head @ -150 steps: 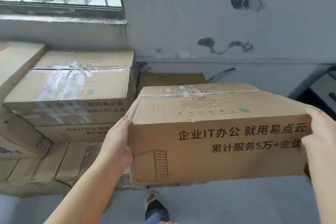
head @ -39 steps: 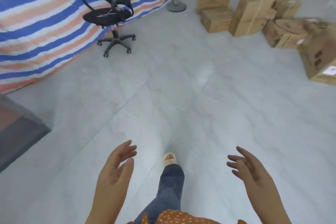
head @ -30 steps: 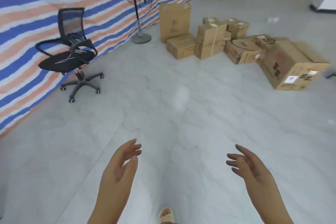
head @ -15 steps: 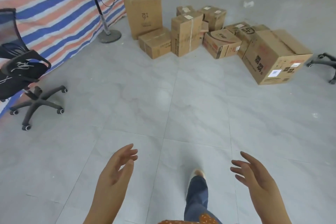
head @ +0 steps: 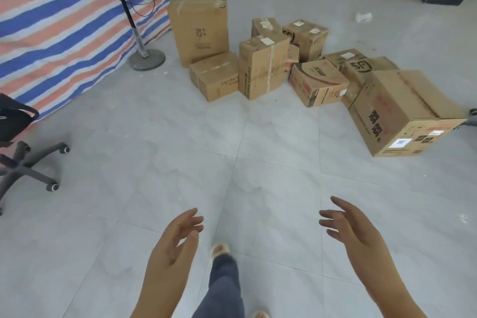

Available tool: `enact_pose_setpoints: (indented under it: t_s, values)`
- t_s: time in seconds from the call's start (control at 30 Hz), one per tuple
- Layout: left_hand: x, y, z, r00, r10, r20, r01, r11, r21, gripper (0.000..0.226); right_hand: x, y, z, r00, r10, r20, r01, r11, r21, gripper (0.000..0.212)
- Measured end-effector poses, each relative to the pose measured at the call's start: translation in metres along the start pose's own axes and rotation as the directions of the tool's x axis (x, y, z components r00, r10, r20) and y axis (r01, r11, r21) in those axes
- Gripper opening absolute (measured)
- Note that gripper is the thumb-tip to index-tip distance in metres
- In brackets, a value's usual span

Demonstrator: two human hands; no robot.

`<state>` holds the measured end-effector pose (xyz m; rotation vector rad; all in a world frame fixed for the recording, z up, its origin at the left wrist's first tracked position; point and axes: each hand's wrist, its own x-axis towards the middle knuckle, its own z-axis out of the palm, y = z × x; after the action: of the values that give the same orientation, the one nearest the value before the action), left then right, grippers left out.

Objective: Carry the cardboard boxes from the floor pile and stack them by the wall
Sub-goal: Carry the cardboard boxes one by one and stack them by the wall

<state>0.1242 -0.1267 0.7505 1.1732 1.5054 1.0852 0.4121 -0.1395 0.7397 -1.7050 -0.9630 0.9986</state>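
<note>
Several brown cardboard boxes lie in a loose pile on the grey tiled floor ahead. A tall box (head: 200, 27) stands at the pile's left, with a low box (head: 215, 77) and a taped upright box (head: 262, 66) in front of it. The biggest box (head: 402, 113) lies at the right. My left hand (head: 176, 240) and my right hand (head: 353, 230) hang in front of me, palms facing each other, fingers relaxed, holding nothing. Both are well short of the boxes.
A standing fan (head: 134, 8) rises at the left before a blue, white and orange striped tarp (head: 51, 20). A black office chair (head: 18, 142) stands at the left edge. Another chair's caster (head: 472, 113) shows at the right edge. My leg and sandal (head: 222, 253) step forward.
Five seconds ago both hands held a box at the wall stack. Since then I have turned and walked toward the floor pile, which now looks closer. My hands stay empty.
</note>
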Motion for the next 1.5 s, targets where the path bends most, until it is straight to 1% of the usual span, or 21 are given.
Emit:
enact_pose_setpoints:
  t_s: [0.07,0.23,0.3,0.43,0.57,0.67,0.77,0.83,1.0,1.07,1.13,1.23,1.3,1.5]
  values:
    - [0.04,0.0,0.006,0.999,-0.027,-0.02,0.027,1.0,0.011,0.037,0.037,-0.003,0.013,1.0,0.015,0.015,-0.015,1.0,-0.008,0.028]
    - [0.164,0.011,0.023,0.997,-0.033,-0.064,0.034,0.999,0.017,0.036,0.149,-0.031,0.05,1.0,0.002,0.02,-0.001,0.999,-0.036,0.026]
    - [0.22,0.025,0.03,0.998,-0.031,-0.053,0.031,0.999,0.015,0.035,0.195,-0.05,0.061,1.0,-0.008,-0.012,0.007,0.999,-0.031,0.026]
    - [0.323,0.068,0.045,0.999,0.051,0.005,-0.051,0.999,0.015,0.034,0.28,-0.091,0.084,0.999,-0.021,-0.05,0.021,1.0,0.002,0.027]
    - [0.396,0.091,0.054,0.998,0.059,0.037,-0.06,0.998,0.024,0.034,0.347,-0.111,0.113,1.0,-0.01,0.0,0.009,0.999,-0.047,0.026]
    - [0.436,0.089,0.058,1.0,0.006,0.028,-0.008,0.999,0.051,0.034,0.397,-0.119,0.134,0.998,0.018,0.064,-0.012,0.995,-0.099,0.025]
    - [0.481,0.082,0.061,0.997,-0.065,-0.033,0.067,0.996,0.059,0.034,0.457,-0.127,0.15,0.993,0.032,0.114,-0.013,0.985,-0.17,0.024]
    - [0.516,0.082,0.066,0.993,-0.087,-0.085,0.093,0.993,0.067,0.034,0.5,-0.138,0.16,0.991,0.025,0.133,0.001,0.983,-0.186,0.024]
    - [0.625,0.1,0.095,0.977,-0.109,-0.182,0.12,0.992,0.046,0.031,0.627,-0.174,0.184,0.985,0.017,0.174,0.015,0.983,-0.181,0.024]
    - [0.669,0.116,0.112,0.973,-0.096,-0.21,0.104,0.994,0.027,0.032,0.675,-0.194,0.193,0.98,0.004,0.198,0.034,0.981,-0.19,0.023]
    - [0.715,0.131,0.129,0.974,-0.083,-0.21,0.089,0.996,0.016,0.031,0.725,-0.212,0.2,0.977,-0.011,0.212,0.053,0.98,-0.192,0.023]
    - [0.77,0.143,0.151,0.975,-0.107,-0.194,0.117,0.992,0.039,0.028,0.787,-0.231,0.211,0.965,-0.005,0.263,0.067,0.972,-0.227,0.024]
    - [0.8,0.149,0.159,0.975,-0.116,-0.191,0.124,0.992,0.033,0.028,0.822,-0.239,0.221,0.961,-0.012,0.276,0.075,0.973,-0.218,0.024]
    - [0.914,0.145,0.159,0.96,-0.194,-0.204,0.211,0.975,0.067,0.029,0.932,-0.25,0.271,0.955,0.065,0.291,0.005,0.973,-0.233,0.025]
